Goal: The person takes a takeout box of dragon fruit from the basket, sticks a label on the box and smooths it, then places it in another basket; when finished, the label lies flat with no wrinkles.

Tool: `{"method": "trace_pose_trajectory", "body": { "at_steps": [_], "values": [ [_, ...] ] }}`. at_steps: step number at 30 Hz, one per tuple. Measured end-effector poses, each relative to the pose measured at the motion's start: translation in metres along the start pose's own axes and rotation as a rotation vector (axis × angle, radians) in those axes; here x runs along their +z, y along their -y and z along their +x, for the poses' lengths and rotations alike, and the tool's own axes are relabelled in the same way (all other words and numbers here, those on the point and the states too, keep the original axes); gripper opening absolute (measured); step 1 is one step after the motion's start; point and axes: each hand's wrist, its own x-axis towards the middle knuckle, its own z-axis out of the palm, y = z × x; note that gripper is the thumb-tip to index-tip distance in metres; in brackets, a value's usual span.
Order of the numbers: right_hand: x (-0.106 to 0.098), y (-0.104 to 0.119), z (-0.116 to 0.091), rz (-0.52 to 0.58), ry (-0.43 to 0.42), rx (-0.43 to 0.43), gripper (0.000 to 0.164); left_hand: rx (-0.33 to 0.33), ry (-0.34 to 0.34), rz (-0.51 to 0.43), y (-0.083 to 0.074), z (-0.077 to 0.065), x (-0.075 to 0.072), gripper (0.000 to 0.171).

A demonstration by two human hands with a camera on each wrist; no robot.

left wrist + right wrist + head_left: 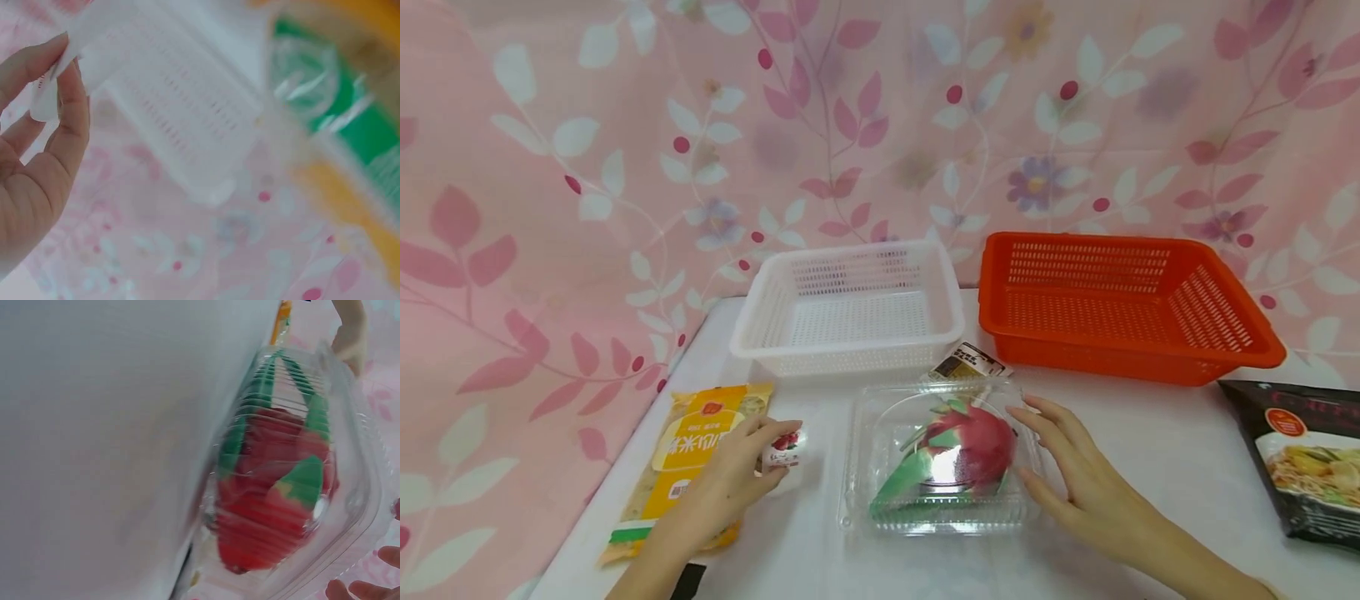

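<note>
My left hand [730,473] pinches a small white label [786,446] printed with a red fruit picture, just right of a yellow food packet. In the left wrist view the label [47,97] is a thin, curved white piece between thumb and fingers. A clear plastic clamshell box [865,433] lies closed at the table's middle. Through its lid shows a red dragon fruit [988,446] with green leaf tips. My right hand [1078,483] is at the box's right edge, fingers loosely spread; whether they all touch it, I cannot tell. Its fingertips [369,590] show in the right wrist view.
Behind the box stand a white basket [850,354] and a red basket [1120,362]. A small packet [968,362] lies partly hidden between box and baskets. On the left is the yellow packet [681,454]; a black noodle packet [1300,467] lies far right.
</note>
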Motion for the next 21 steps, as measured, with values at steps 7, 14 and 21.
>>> {"method": "trace_pose_trajectory", "body": {
  "at_steps": [7, 14, 21],
  "values": [
    [-0.001, 0.023, 0.013, 0.106, -0.065, -0.127, 0.044, 0.336, -0.226, -0.013, -0.036, -0.009, -0.020, 0.059],
    [0.015, 0.060, 0.032, 0.331, -0.128, -0.509, 0.031, 0.598, -0.188, 0.032, -0.087, -0.010, -0.010, 0.064],
    [0.016, 0.077, 0.040, 0.389, -0.158, -0.563, 0.025, 0.747, -0.191, 0.115, -0.113, -0.008, 0.003, 0.046]
  ]
}}
